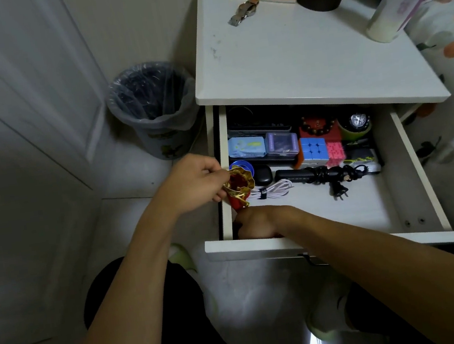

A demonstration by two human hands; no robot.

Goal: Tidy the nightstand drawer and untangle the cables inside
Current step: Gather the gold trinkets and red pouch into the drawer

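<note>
The nightstand drawer (408, 166) stands pulled out. My left hand (193, 183) pinches the gold rim of a small red and gold pouch (239, 189) above the drawer's front left corner. My right hand (257, 222) reaches into that corner below the pouch, fingers curled; what it holds is hidden. A coiled white cable (272, 189) lies tied beside the pouch. A black power strip (295, 176) with its bundled black cord and plug (335, 178) lies in the drawer's middle.
The drawer's back holds a blue puzzle cube (314, 148), a pink cube (335, 152), a red box with a bead bracelet (319, 127), a watch (358, 121), a clear box (282, 143) and a blue packet (245, 146). A lined bin (152, 106) stands left. A wristwatch (244, 11) lies on the nightstand top (306, 56).
</note>
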